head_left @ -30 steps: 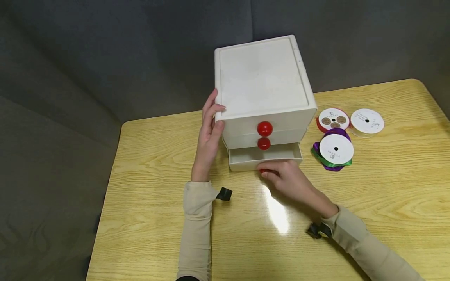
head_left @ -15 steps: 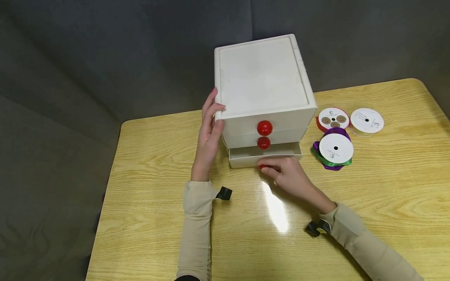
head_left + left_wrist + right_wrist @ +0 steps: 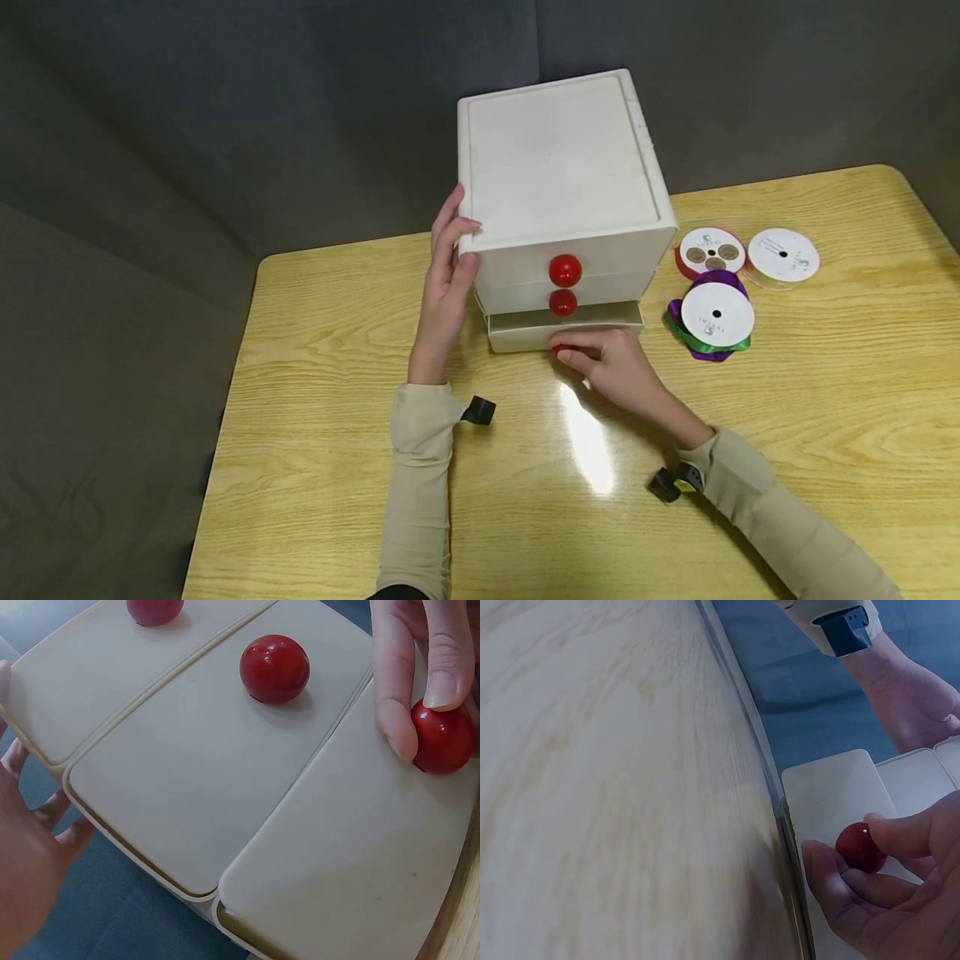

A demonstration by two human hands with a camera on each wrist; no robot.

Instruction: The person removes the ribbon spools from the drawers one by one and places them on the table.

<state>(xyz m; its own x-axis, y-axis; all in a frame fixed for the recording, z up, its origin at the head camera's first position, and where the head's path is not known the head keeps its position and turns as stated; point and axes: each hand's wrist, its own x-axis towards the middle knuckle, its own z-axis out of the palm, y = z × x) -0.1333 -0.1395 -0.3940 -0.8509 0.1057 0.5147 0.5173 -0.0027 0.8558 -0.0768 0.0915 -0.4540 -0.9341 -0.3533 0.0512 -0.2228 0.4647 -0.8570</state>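
**Bottom drawer knob pinched, box steadied from the side**

A white drawer box with 3 drawers is seen from the head view standing on the wooden counter. The bottom drawer sticks out slightly from the box front. Its red knob is almost wholly hidden there by the right hand; only a sliver of red shows.

The left wrist view gives what is hidden above: the knob is a glossy red ball, pinched between thumb and fingertip of the right hand. The right wrist view shows the same grip from below, with the fingers curled round the knob.

The left hand is laid flat against the box's left side, fingers straight, holding nothing. Only the head view shows this fully.

The 2 upper drawers are shut, each with its own red knob.

3 ribbon spools lie on the counter to the right of the box.
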